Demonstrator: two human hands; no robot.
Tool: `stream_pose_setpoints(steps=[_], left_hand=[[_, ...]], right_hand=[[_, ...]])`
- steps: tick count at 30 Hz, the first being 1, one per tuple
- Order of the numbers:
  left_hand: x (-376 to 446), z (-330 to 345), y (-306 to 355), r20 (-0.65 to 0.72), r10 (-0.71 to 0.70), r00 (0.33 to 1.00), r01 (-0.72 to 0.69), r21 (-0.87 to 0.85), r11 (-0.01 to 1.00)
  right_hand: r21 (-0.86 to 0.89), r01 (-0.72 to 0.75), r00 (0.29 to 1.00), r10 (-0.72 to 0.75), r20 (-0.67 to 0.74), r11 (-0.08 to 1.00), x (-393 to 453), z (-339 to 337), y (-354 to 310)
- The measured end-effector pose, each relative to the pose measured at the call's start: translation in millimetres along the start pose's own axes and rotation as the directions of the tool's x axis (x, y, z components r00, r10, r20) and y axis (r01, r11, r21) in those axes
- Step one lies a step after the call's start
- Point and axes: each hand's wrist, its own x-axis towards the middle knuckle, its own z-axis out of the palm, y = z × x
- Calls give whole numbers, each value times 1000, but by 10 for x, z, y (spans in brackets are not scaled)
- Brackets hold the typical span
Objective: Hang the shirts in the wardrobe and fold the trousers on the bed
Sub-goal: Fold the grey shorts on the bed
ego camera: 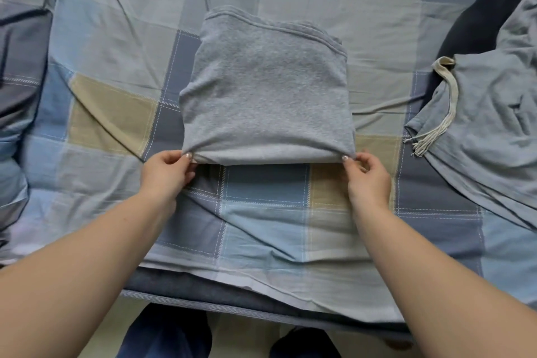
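While a person is standing at the near edge of a bed (261,229), both hands are pinching the near corners of folded grey trousers (266,90) lying on the checked bedcover (116,46). The left hand (167,173) is gripping the near left corner between thumb and curled fingers, and the right hand (367,176) is doing the same at the near right corner, so the folded near edge is running straight between the two hands. The trousers are sitting as a compact, roughly square bundle just beyond the fingertips, with stitched hems showing along the far edge. Between the hands and the person's body, a band of bare bedcover is stretching to the mattress edge, where the cover is hanging over a darker layer. To the outside of the left hand, the cover is lying open and only lightly creased, out to a rumpled dark-blue fold at the far left. Well to the outside of the right hand, a second grey garment (488,125) is sprawling unfolded, with a cream drawstring (444,113) with a frayed end trailing toward the right hand but staying apart from it. A dark navy garment (482,17) is lying beyond and partly under that grey one. Beyond the folded trousers, the cover is continuing flat to the top of the view.
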Motion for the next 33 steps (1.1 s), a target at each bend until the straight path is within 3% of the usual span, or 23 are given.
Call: stream_pose_setpoints(steps=[3, 7, 11, 19, 27, 30, 33], left_hand=[[-39, 5, -10, 115, -93, 989, 98, -35, 995], [-50, -2, 23, 220, -86, 972, 117, -130, 985], [-34, -31, -3, 163, -62, 985, 94, -193, 977], [-517, -513, -681, 144, -197, 970, 212, -98, 972], [-976, -834, -1242, 88, -324, 942, 326, -7, 945], [-1000, -801, -1207, 13, -255, 967, 253, 101, 962], [-1006, -752, -1037, -128, 43, 991, 1, 324, 946]], right_hand=[[81, -16, 985, 2, 174, 997, 42, -50, -20], [3, 39, 969, -39, 246, 999, 93, -109, -15], [-57, 90, 969, -74, 237, 994, 1, -166, 22], [-169, -87, 945, 135, 298, 982, -702, -497, 621], [-206, -151, 935, 208, 289, 967, -1293, -834, 1064], [-211, -170, 951, 216, 220, 963, -1291, -812, 1020], [-238, -67, 988, 97, 119, 969, -1213, -718, 825]])
